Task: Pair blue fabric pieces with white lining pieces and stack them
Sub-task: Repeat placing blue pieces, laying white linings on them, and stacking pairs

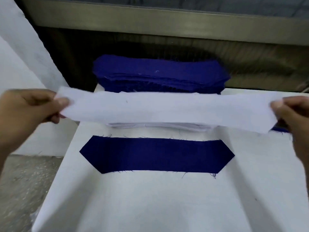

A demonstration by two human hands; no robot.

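A long white lining piece (pixel 167 109) is stretched flat in the air across the middle of the view. My left hand (pixel 28 108) pinches its left end and my right hand (pixel 294 118) pinches its right end. Below it, a single blue fabric piece (pixel 157 154) with angled ends lies flat on the white table (pixel 150 206). Behind the lining, a thick stack of blue pieces (pixel 158 74) sits at the table's far edge. A low pile of white lining pieces (pixel 158 127) shows just under the held strip.
A bit of blue fabric (pixel 279 128) peeks out under my right hand. A dark machine or wall (pixel 150 44) rises behind the table. Grey floor (pixel 25 181) lies to the left, past the table's edge. White cloth (pixel 20 47) hangs at the far left.
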